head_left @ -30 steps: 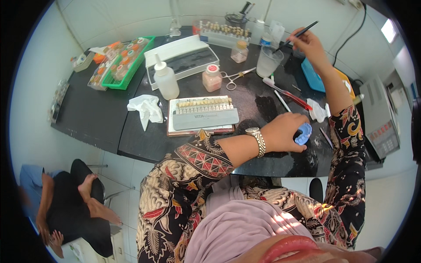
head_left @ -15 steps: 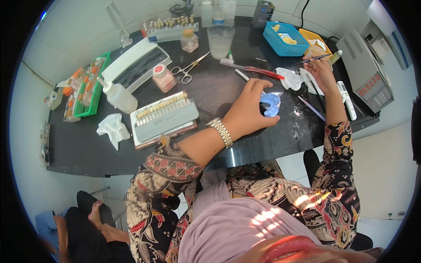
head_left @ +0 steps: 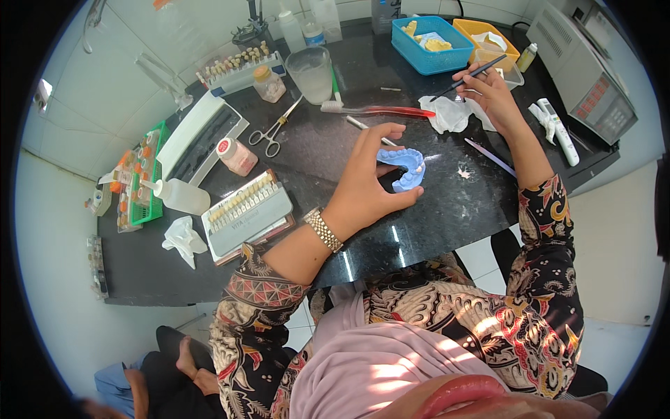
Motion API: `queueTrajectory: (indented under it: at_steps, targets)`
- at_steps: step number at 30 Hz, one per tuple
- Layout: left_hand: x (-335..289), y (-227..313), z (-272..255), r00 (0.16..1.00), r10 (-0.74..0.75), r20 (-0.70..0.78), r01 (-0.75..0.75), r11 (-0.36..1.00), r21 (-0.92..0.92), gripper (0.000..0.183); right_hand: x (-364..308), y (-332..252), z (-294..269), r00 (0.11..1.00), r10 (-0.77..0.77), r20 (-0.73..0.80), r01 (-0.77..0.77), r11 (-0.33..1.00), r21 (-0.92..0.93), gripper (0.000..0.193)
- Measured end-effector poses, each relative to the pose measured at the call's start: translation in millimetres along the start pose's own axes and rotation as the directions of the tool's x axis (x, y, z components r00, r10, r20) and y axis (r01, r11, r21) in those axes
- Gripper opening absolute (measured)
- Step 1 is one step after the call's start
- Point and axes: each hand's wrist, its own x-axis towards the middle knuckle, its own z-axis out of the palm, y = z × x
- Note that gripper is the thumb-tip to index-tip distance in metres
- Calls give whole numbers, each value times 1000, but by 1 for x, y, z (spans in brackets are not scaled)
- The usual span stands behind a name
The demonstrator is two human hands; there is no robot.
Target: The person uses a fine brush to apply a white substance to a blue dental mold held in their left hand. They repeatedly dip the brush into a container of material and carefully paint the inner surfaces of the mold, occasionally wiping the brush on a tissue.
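Note:
My left hand (head_left: 368, 173) grips a blue horseshoe-shaped dental model (head_left: 407, 159) by its sides, thumb at the near edge and fingers at the far edge. A small pale patch shows among the model's teeth on the right. Farther right, my right hand (head_left: 491, 94) is closed round a slim dark brush-like tool (head_left: 469, 77), held like a pen. Its thin tip points down-left, over or beside a crumpled white tissue (head_left: 448, 115); whether they touch I cannot tell. Just beyond my left hand lie a white stick (head_left: 363, 126) and a red-handled toothbrush (head_left: 384, 110).
On the dark table (head_left: 447, 209) stand a shade guide (head_left: 252, 216), a squeeze bottle (head_left: 183, 197), a pink-filled jar (head_left: 237, 156) and scissor-handled forceps (head_left: 273, 134). A cloudy plastic cup (head_left: 311, 77) and blue basket (head_left: 427, 61) are farther back. A lilac stick (head_left: 490, 157) lies right.
My right hand has turned the brush-like tool so its tip now points down-left near the tissue. The left hand still holds the model, tilted to show more teeth. The whole view has shifted.

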Motion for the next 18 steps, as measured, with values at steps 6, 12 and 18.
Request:
queueTrajectory:
  at_steps: [6, 12, 18]
  targets:
    - [2, -5, 3, 1000, -4, -22, 1, 989, -151, 72, 3, 5, 2, 999, 27, 20, -27, 1000, 6, 18]
    - [2, 3, 3, 1000, -25, 3, 25, 943, -331, 68, 2, 5, 5, 1000, 25, -16, -23, 997, 68, 17]
    - [1, 8, 3, 999, -41, -19, 29, 907, -420, 70, 4, 7, 6, 1000, 20, -9, -20, 998, 63, 16]
